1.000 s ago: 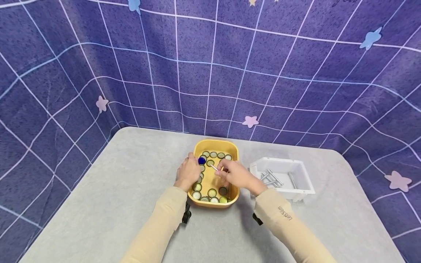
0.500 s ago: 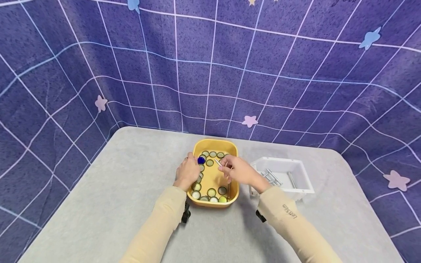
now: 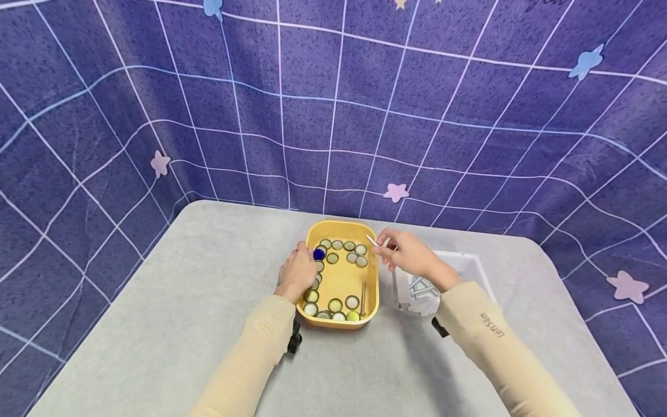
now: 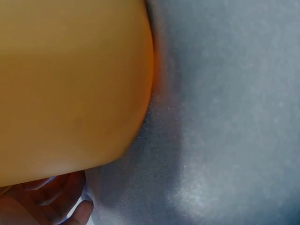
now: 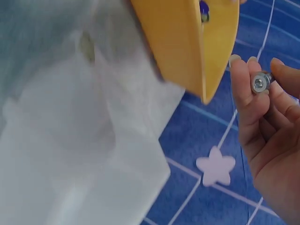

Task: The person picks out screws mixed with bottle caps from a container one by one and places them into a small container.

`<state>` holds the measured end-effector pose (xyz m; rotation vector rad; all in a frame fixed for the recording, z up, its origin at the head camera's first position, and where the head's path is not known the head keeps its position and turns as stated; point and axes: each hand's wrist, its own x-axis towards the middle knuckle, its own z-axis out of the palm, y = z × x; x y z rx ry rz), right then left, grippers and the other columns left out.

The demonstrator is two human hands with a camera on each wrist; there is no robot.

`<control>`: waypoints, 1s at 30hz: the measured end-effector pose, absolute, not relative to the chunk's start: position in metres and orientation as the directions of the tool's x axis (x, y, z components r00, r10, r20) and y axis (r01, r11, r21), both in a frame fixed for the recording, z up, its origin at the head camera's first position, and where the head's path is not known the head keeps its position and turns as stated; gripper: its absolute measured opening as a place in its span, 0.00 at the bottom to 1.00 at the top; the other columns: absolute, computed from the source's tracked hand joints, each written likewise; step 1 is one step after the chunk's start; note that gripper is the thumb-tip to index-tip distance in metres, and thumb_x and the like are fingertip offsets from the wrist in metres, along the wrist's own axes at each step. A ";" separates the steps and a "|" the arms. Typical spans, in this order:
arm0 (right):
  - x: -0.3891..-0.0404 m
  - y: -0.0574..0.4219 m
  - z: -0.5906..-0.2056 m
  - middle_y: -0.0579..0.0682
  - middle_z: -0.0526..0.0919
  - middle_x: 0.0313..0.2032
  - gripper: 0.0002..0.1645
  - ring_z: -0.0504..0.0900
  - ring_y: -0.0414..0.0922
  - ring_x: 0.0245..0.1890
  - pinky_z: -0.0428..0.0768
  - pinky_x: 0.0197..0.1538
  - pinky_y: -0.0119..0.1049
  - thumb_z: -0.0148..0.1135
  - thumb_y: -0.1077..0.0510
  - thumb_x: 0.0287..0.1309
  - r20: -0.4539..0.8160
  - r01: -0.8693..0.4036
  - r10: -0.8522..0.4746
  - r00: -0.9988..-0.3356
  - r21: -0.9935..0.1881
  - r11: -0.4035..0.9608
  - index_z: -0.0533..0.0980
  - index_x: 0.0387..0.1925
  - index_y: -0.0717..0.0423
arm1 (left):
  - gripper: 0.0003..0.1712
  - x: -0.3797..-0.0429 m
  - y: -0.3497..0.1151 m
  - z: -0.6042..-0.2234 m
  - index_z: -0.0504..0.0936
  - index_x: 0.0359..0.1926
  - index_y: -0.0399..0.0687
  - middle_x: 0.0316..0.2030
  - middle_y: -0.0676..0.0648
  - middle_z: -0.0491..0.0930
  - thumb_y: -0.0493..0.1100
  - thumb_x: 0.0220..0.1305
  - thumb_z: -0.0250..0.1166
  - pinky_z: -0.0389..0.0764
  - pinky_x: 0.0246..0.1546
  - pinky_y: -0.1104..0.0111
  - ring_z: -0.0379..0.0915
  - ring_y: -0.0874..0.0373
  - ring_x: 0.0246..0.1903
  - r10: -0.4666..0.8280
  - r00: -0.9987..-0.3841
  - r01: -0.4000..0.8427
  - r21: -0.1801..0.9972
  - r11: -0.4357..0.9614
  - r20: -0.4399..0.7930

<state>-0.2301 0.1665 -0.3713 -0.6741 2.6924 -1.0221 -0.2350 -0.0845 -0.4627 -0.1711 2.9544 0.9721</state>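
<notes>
In the head view, a yellow tub (image 3: 341, 328) holds several bottle caps (image 3: 335, 305), most with their insides showing, and one blue cap (image 3: 319, 254). One long bolt (image 3: 363, 298) lies along the tub's right side. My left hand (image 3: 298, 272) grips the tub's left rim; its curled fingers show below the tub's wall in the left wrist view. Over the gap between the tub's right rim and the white bin, my right hand (image 3: 409, 253) pinches a bolt (image 5: 260, 83) between thumb and fingers. Its socket head faces the right wrist camera, while the shank points toward the tub.
To the right stands a white plastic bin (image 3: 482, 272) with several silver bolts (image 3: 421, 285) inside, partly covered by my right arm. Both containers sit on a grey table (image 3: 229, 255). A purple curtain (image 3: 333, 116) hangs behind it.
My right hand has lifted the bolt out from over the tub and carried it right, toward the white bin. Caps it covered before now show. My left hand stays on the rim.
</notes>
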 end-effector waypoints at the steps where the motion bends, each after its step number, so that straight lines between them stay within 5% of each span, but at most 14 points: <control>1: -0.231 0.171 -0.370 0.59 0.84 0.26 0.10 0.85 0.55 0.23 0.79 0.29 0.35 0.57 0.57 0.69 -0.005 -0.349 -0.470 -0.883 -0.663 0.663 0.74 0.43 0.61 | 0.22 -0.235 -0.084 -0.462 0.66 0.57 0.39 0.47 0.36 0.80 0.50 0.79 0.36 0.77 0.51 0.46 0.79 0.36 0.49 -0.096 -0.994 -0.113 0.591 0.799 -0.060; 11: -0.230 0.214 -0.362 0.56 0.85 0.24 0.10 0.83 0.43 0.19 0.79 0.29 0.35 0.61 0.55 0.66 0.049 -0.359 -0.413 -0.909 -0.597 0.718 0.77 0.41 0.58 | 0.21 -0.233 -0.085 -0.464 0.66 0.58 0.39 0.47 0.36 0.79 0.49 0.79 0.36 0.77 0.51 0.46 0.79 0.37 0.50 -0.097 -0.993 -0.116 0.595 0.795 -0.064; 30: -0.226 0.291 -0.353 0.51 0.84 0.22 0.11 0.84 0.42 0.20 0.78 0.25 0.32 0.61 0.55 0.66 0.047 -0.286 -0.306 -0.951 -0.513 0.809 0.79 0.41 0.60 | 0.21 -0.233 -0.084 -0.462 0.66 0.57 0.39 0.48 0.34 0.80 0.50 0.79 0.36 0.77 0.51 0.45 0.79 0.36 0.50 -0.095 -0.994 -0.111 0.598 0.794 -0.058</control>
